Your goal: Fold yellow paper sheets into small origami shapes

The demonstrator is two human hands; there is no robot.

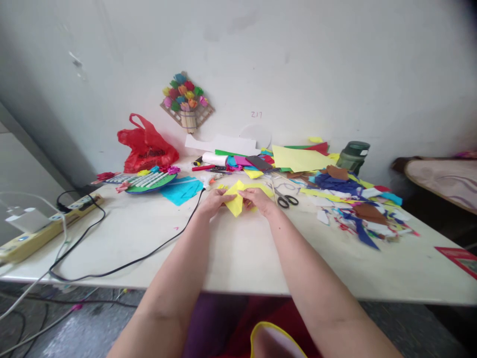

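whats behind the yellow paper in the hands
Past the yellow paper, held in the left hand and right hand, more yellow material shows on the table. What sits directly behind the held paper is covered.

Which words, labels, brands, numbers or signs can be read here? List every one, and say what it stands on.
"217": handwritten on the wall; the first character could also be a Z.
Dark print on the red bag: too blurred to read.
Pale patch on the bottle: too small to tell whether it bears text.
Red sheet at the table's right edge: no readable words.
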